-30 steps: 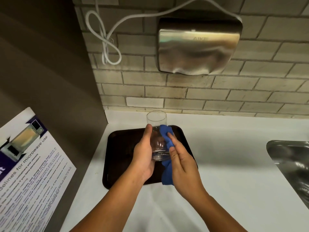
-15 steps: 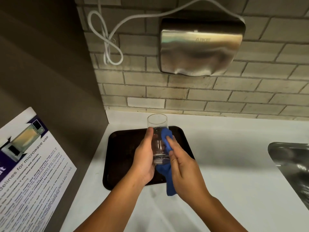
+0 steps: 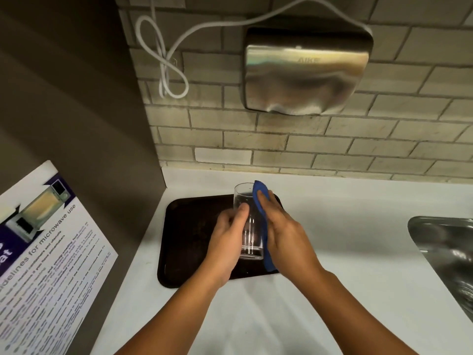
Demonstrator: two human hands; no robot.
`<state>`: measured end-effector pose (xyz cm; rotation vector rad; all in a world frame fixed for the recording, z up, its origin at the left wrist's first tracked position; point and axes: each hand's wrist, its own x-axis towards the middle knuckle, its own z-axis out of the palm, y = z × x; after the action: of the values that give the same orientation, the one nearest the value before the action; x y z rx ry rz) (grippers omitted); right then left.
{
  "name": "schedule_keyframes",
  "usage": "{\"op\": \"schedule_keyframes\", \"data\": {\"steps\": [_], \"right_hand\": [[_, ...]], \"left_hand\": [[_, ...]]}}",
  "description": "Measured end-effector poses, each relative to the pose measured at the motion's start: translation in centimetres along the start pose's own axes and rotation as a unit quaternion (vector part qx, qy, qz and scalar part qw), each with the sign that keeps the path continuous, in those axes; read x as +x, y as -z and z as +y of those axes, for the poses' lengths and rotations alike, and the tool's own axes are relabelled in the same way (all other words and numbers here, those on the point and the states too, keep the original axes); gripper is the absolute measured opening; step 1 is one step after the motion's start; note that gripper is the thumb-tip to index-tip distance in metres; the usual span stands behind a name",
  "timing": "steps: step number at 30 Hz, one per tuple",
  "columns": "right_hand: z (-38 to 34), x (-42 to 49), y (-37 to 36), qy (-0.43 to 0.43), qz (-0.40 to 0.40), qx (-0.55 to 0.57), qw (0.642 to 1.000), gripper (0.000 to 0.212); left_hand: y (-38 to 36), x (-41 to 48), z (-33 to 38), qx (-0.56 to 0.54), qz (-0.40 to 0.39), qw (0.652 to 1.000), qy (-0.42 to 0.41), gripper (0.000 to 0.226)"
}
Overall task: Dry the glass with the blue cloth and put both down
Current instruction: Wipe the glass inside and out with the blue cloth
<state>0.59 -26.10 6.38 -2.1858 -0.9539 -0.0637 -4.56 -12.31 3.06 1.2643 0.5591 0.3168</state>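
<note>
A clear drinking glass point(image 3: 247, 226) is held upright above the dark tray point(image 3: 189, 226). My left hand point(image 3: 227, 239) grips its left side, thumb across the front. My right hand point(image 3: 286, 234) presses the blue cloth point(image 3: 259, 194) flat against the glass's right side; the cloth reaches up to the rim and hangs down past the base. Much of the cloth is hidden under my right palm.
The tray lies on a white counter point(image 3: 345, 226) in the corner by a brown side wall. A steel sink point(image 3: 450, 254) is at the right edge. A metal hand dryer point(image 3: 304, 73) with a white cable hangs on the brick wall. A microwave notice point(image 3: 43, 252) is at the left.
My right hand has slid the blue cloth up the right side of the glass to its rim. My left hand has kept hold of the glass.
</note>
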Motion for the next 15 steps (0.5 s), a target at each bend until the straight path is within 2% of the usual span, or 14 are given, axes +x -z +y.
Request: {"op": "schedule_keyframes", "data": {"steps": [3,5,10,15], "right_hand": [[0.1,0.0,-0.5,0.024,-0.034,-0.048,0.998,0.077],[0.6,0.2,-0.7,0.047,-0.044,-0.046,0.997,0.073],[0.5,1.4,-1.5,-0.044,0.026,0.075,0.996,0.052],[1.2,1.9,-3.3,-0.005,0.053,0.082,0.995,0.041]], "left_hand": [[0.2,0.3,-0.1,0.035,0.012,0.999,-0.024,0.048],[0.5,0.6,0.0,0.051,0.024,0.998,-0.030,0.044],[0.9,0.5,-0.3,0.053,0.028,0.998,-0.017,0.045],[1.7,0.2,-0.2,0.054,0.051,0.997,0.005,0.044]]}}
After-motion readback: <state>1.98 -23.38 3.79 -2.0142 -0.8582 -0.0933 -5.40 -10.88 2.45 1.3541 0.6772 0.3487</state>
